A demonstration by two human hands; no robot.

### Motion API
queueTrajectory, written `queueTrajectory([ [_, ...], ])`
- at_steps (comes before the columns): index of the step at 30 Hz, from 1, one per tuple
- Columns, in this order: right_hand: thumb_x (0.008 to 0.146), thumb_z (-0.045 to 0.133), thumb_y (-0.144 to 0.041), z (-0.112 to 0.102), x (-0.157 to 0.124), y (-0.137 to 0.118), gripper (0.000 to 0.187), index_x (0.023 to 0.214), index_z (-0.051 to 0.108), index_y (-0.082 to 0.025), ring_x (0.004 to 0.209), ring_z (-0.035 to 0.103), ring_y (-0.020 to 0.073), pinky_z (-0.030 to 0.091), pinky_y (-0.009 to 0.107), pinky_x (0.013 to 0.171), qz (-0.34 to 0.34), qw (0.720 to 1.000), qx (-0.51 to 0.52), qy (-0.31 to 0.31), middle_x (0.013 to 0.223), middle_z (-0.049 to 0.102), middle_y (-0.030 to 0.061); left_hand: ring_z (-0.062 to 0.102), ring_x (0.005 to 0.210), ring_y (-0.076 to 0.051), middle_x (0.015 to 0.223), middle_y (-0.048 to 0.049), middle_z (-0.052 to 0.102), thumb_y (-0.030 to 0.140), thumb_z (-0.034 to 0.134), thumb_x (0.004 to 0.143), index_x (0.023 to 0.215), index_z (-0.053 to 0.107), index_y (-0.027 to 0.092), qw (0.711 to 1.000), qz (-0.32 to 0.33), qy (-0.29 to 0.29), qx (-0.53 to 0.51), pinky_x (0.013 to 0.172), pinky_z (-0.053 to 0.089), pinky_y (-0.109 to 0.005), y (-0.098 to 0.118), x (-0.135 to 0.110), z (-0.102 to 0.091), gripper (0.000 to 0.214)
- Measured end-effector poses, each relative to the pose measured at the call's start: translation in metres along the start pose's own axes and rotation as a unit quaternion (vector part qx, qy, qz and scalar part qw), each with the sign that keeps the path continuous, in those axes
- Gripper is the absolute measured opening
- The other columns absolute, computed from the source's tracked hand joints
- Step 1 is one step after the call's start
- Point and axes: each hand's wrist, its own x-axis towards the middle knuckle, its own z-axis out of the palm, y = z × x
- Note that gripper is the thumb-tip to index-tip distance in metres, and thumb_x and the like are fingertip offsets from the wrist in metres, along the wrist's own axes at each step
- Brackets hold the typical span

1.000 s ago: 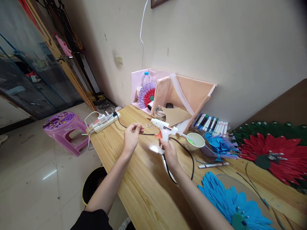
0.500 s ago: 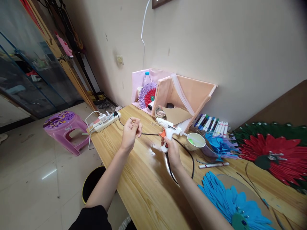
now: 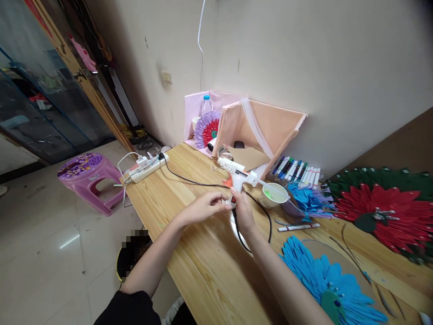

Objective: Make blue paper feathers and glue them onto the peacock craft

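My right hand (image 3: pixel 242 213) grips the handle of a white hot glue gun (image 3: pixel 237 173) with an orange trigger, held upright over the wooden table (image 3: pixel 203 266). The gun's nozzle points right toward a small paper cup (image 3: pixel 274 195) with green inside. My left hand (image 3: pixel 205 208) is beside the right one at the base of the handle, fingers pinched together near the black power cord (image 3: pixel 189 181). I cannot make out what the fingers pinch. The cord runs left to a white power strip (image 3: pixel 145 167) at the table's corner.
Blue paper flower (image 3: pixel 324 280) lies front right, a red and green one (image 3: pixel 382 212) far right. Marker pens (image 3: pixel 297 172) line the wall beside a peach fabric box (image 3: pixel 264 131). A purple plastic stool (image 3: pixel 86 174) and a dark bin (image 3: pixel 130 257) stand on the floor to the left.
My left hand has dropped from a raised position at the left and moved right to the glue gun's handle. The gun stays upright in my right hand.
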Motion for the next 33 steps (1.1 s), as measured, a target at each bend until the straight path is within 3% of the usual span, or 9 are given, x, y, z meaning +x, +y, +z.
queueTrajectory([
  [5, 0.078, 0.050, -0.038, 0.000, 0.002, 0.005, 0.019, 0.078, 0.060, -0.023, 0.083, 0.054, 0.0165, 0.040, 0.031, 0.080, 0.018, 0.996, 0.087, -0.023, 0.077, 0.061, -0.0003, 0.051, 0.067, -0.012, 0.067, -0.0012, 0.059, 0.040, 0.050, 0.082, 0.065, 0.061, 0.013, 0.999, 0.022, -0.030, 0.037, 0.067, 0.036, -0.023, -0.005, -0.008, -0.015, 0.033],
  [8, 0.079, 0.049, -0.038, -0.002, 0.004, 0.005, 0.020, 0.082, 0.062, -0.022, 0.090, 0.054, 0.0174, 0.039, 0.032, 0.084, 0.027, 0.993, 0.114, -0.009, 0.084, 0.063, 0.0006, 0.045, 0.056, -0.009, 0.056, 0.0006, 0.051, 0.044, 0.048, 0.082, 0.058, 0.054, 0.014, 0.996, 0.015, 0.043, -0.072, 0.058, 0.035, -0.022, -0.014, -0.011, -0.026, 0.039],
  [11, 0.080, 0.048, -0.038, -0.003, 0.007, 0.002, 0.025, 0.094, 0.063, -0.024, 0.097, 0.054, 0.0174, 0.039, 0.032, 0.087, 0.035, 0.990, 0.133, -0.008, 0.097, 0.063, 0.0003, 0.030, 0.044, -0.006, 0.051, 0.0054, 0.032, 0.047, 0.050, 0.080, 0.056, 0.043, 0.016, 0.939, 0.062, 0.168, -0.294, 0.046, 0.029, -0.019, -0.020, -0.012, -0.033, 0.040],
  [14, 0.082, 0.047, -0.039, -0.001, 0.010, 0.002, 0.032, 0.110, 0.057, -0.027, 0.105, 0.051, 0.0178, 0.040, 0.032, 0.086, 0.033, 0.990, 0.140, -0.011, 0.113, 0.059, -0.0006, 0.044, 0.058, -0.007, 0.065, 0.0019, 0.043, 0.044, 0.056, 0.078, 0.055, 0.036, 0.017, 0.864, 0.109, 0.235, -0.431, 0.058, 0.041, -0.021, -0.016, -0.012, -0.035, 0.041],
  [18, 0.081, 0.047, -0.043, 0.001, 0.012, 0.006, 0.035, 0.110, 0.058, -0.026, 0.102, 0.053, 0.0193, 0.042, 0.033, 0.082, 0.044, 0.990, 0.132, -0.008, 0.112, 0.060, 0.0009, 0.053, 0.085, -0.013, 0.084, -0.0022, 0.055, 0.042, 0.053, 0.081, 0.054, 0.030, 0.017, 0.825, 0.118, 0.280, -0.478, 0.077, 0.045, -0.030, -0.009, -0.012, -0.034, 0.043],
  [21, 0.081, 0.048, -0.043, 0.000, 0.013, 0.009, 0.035, 0.110, 0.058, -0.026, 0.098, 0.054, 0.0186, 0.043, 0.032, 0.080, 0.054, 0.988, 0.143, -0.015, 0.107, 0.061, 0.0006, 0.047, 0.057, -0.008, 0.059, 0.0029, 0.042, 0.038, 0.047, 0.086, 0.058, 0.033, 0.019, 0.813, 0.096, 0.281, -0.501, 0.062, 0.045, -0.023, -0.011, -0.013, -0.036, 0.037],
  [25, 0.081, 0.050, -0.043, 0.000, 0.015, 0.008, 0.033, 0.109, 0.057, -0.027, 0.096, 0.054, 0.0172, 0.042, 0.031, 0.080, 0.049, 0.986, 0.160, -0.006, 0.109, 0.060, -0.0003, 0.022, 0.039, -0.006, 0.048, 0.0078, 0.021, 0.040, 0.047, 0.085, 0.063, 0.041, 0.018, 0.884, 0.048, 0.217, -0.411, 0.040, 0.026, -0.017, -0.021, -0.015, -0.032, 0.032],
  [29, 0.081, 0.049, -0.044, 0.004, 0.018, 0.004, 0.032, 0.103, 0.059, -0.024, 0.092, 0.055, 0.0171, 0.042, 0.030, 0.074, 0.042, 0.987, 0.154, -0.018, 0.102, 0.062, 0.0012, 0.041, 0.056, -0.009, 0.063, 0.0033, 0.045, 0.048, 0.055, 0.076, 0.088, 0.056, 0.017, 0.983, 0.005, 0.160, -0.085, 0.055, 0.036, -0.021, -0.028, -0.018, -0.011, 0.033],
  [33, 0.080, 0.047, -0.048, 0.006, 0.021, 0.004, 0.032, 0.095, 0.060, -0.023, 0.083, 0.055, 0.0160, 0.041, 0.029, 0.069, 0.039, 0.991, 0.127, -0.019, 0.092, 0.062, 0.0010, 0.049, 0.068, -0.015, 0.075, -0.0017, 0.057, 0.045, 0.064, 0.069, 0.086, 0.062, 0.019, 0.992, 0.042, 0.021, 0.114, 0.064, 0.037, -0.026, -0.024, -0.021, 0.013, 0.031],
])
